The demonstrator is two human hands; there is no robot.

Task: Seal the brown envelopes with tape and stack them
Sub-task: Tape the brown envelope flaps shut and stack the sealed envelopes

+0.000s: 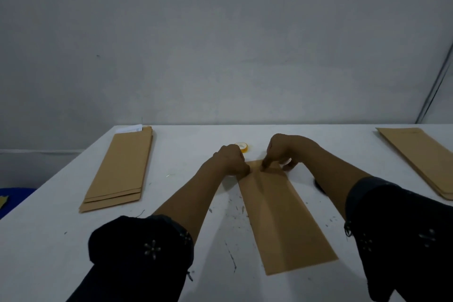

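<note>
A long brown envelope (pixel 282 216) lies lengthwise on the white table (pixel 61 240) in front of me. My left hand (pixel 231 160) is curled at the envelope's far left corner, fingertips down on its edge. My right hand (pixel 284 152) presses a finger down on the far end of the envelope, the other fingers bent beside it. Whether tape lies under the fingers is not visible. A small roll of yellow tape (pixel 242 147) stands just beyond my left hand.
A stack of brown envelopes (pixel 120 169) lies at the left, with a white paper (pixel 131 128) at its far end. Another stack of envelopes (pixel 421 159) lies at the right edge. A grey wall stands behind the table. Ink marks spot the tabletop.
</note>
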